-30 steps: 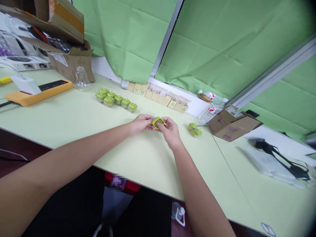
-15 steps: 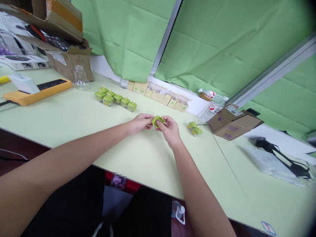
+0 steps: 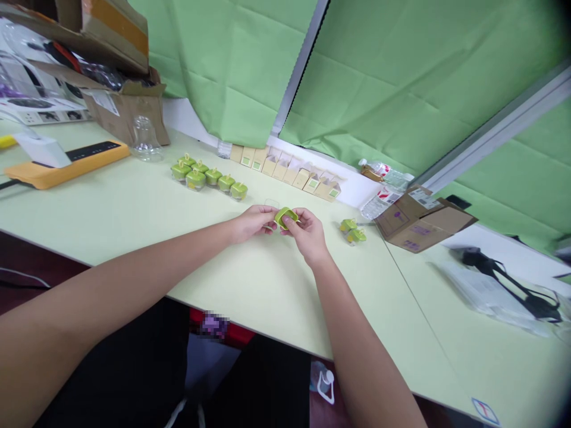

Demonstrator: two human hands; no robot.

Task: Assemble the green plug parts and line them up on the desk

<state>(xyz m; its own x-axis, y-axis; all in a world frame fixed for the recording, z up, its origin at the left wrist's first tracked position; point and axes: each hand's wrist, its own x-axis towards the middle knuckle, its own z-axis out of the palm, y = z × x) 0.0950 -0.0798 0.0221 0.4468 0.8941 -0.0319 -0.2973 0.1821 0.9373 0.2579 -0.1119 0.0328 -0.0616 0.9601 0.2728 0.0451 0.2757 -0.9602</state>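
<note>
Above the middle of the table, my right hand (image 3: 311, 236) holds a small green lid (image 3: 286, 211), its hollow underside turned toward me and the thumb pressed inside. My left hand (image 3: 254, 224) grips the lid's left side with fingertips and thumb. Just behind the left fingers shows the faint outline of a clear container (image 3: 272, 204); whether that hand touches it, I cannot tell. Several small clear jars with green lids (image 3: 195, 179) stand grouped to the left, beyond my left forearm. Two more green-lidded jars (image 3: 352, 231) are right of my right hand.
Small cardboard boxes (image 3: 292, 171) line the table's back edge. An orange power strip (image 3: 89, 163), a clear bell-shaped vessel (image 3: 146, 139) and cartons (image 3: 129, 113) occupy the left. Plastic bottles (image 3: 379, 202), an open carton (image 3: 419, 221) and a black strap (image 3: 513, 285) lie at right.
Both hands stay nearly in place around the green lid, with only a very slight shift. Nothing has been let go or picked up.
</note>
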